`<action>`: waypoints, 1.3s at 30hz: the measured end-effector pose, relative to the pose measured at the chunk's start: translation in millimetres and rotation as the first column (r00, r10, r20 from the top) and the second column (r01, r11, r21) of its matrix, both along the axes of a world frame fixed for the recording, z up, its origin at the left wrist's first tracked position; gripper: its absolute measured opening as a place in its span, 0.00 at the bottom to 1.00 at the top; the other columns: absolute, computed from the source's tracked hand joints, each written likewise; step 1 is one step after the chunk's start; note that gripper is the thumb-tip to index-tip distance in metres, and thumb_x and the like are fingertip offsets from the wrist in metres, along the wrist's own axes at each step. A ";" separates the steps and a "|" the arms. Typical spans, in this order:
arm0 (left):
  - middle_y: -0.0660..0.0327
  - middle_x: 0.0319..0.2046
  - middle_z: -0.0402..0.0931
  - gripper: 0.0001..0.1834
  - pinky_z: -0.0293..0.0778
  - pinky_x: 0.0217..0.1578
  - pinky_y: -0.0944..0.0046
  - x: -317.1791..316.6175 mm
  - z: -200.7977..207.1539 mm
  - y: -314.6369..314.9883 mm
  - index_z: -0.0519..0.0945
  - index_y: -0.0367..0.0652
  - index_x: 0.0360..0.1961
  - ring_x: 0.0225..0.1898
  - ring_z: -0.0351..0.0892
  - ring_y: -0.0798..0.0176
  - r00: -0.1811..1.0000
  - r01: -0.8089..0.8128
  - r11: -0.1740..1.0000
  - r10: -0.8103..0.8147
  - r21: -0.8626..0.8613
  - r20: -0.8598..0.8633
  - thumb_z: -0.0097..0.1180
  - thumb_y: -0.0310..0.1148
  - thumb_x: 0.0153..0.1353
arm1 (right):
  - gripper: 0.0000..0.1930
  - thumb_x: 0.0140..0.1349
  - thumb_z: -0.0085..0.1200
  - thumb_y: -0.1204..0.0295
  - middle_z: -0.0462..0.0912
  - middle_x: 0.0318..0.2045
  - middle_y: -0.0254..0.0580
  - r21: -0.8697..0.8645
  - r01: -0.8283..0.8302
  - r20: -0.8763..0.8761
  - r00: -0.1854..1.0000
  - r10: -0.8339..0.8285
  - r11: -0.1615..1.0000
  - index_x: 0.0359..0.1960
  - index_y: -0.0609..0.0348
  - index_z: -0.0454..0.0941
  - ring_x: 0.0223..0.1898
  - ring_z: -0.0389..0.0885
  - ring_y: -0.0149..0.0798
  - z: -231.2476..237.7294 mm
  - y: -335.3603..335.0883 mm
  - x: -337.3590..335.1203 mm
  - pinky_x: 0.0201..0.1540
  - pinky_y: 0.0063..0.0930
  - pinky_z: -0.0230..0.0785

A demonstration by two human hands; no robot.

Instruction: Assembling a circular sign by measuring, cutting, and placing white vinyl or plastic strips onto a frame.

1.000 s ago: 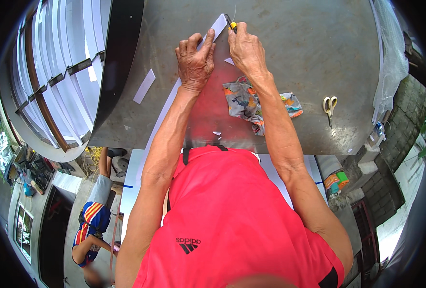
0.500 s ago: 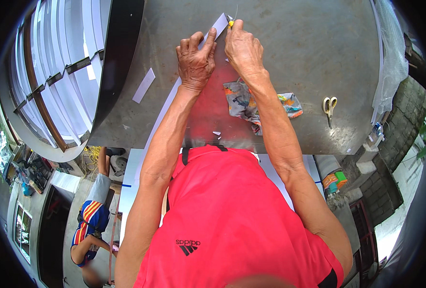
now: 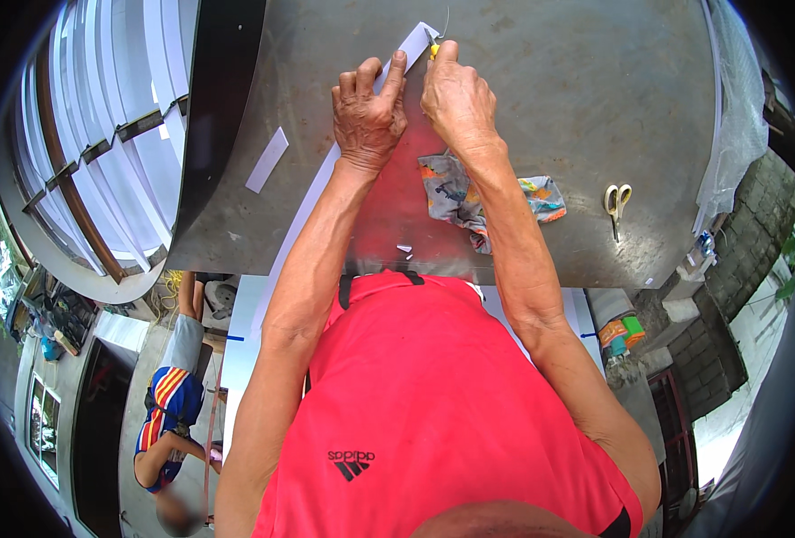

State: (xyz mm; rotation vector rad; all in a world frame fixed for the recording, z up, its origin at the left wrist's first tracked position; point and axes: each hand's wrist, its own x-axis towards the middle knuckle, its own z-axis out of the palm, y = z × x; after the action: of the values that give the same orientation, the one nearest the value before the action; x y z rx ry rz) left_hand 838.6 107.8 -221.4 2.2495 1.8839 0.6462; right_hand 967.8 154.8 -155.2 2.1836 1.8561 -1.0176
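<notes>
A long white strip (image 3: 312,193) runs slantwise across the dark metal table (image 3: 595,108). My left hand (image 3: 369,112) presses down over it, fingers bent and its index finger along the strip near the far end. In my closed right hand (image 3: 460,103) is a yellow cutter knife (image 3: 434,51), its blade at the strip's far right corner. A thin curled shaving (image 3: 447,18) rises beside the tip. Most of the knife's handle is hidden in the fist. A short white offcut (image 3: 267,160) lies left of my left arm.
A patterned cloth (image 3: 451,190) lies beneath and beside my right forearm, with scissors (image 3: 616,211) further right. Small white scraps (image 3: 404,248) sit near the front edge. A round frame with white slats (image 3: 101,143) stands at left. Another person (image 3: 171,403) is behind at lower left.
My right hand and the knife have shifted slightly nearer, and the blade now shows over the strip's end corner. My left hand stays nearly in place on the strip.
</notes>
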 end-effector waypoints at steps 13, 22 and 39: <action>0.66 0.43 0.72 0.25 0.67 0.40 0.58 -0.3 1.0 -1.1 0.81 0.59 0.59 0.40 0.70 0.60 1.000 -0.007 1.000 0.006 0.030 0.019 0.65 0.35 0.59 | 0.12 0.67 0.48 0.70 0.84 0.30 0.66 0.016 0.012 0.017 1.000 -0.013 1.000 0.43 0.66 0.64 0.37 0.86 0.65 2.5 -27.4 7.7 0.41 0.54 0.78; 0.58 0.41 0.73 0.25 0.69 0.46 0.54 -1.3 3.5 -3.3 0.80 0.44 0.56 0.42 0.72 0.55 0.987 -0.055 0.997 0.046 0.053 0.154 0.67 0.39 0.58 | 0.17 0.70 0.47 0.59 0.83 0.29 0.65 0.109 0.288 -0.229 0.939 -0.258 0.951 0.44 0.63 0.66 0.36 0.83 0.66 -2.8 -28.2 28.8 0.39 0.59 0.72; 0.55 0.45 0.71 0.22 0.68 0.50 0.51 1.2 -0.4 -1.2 0.76 0.40 0.50 0.46 0.71 0.50 0.985 -0.132 0.989 0.124 0.066 0.118 0.65 0.38 0.58 | 0.15 0.71 0.47 0.60 0.82 0.25 0.62 0.280 0.170 -0.241 0.965 -0.102 0.945 0.38 0.62 0.68 0.33 0.82 0.67 -18.8 -16.3 26.0 0.35 0.56 0.72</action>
State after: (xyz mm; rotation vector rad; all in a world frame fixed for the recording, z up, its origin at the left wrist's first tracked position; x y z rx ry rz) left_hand 839.7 106.5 -221.8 2.0974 1.9919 0.8564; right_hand 993.8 138.5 -174.0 2.4913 2.1023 -1.1126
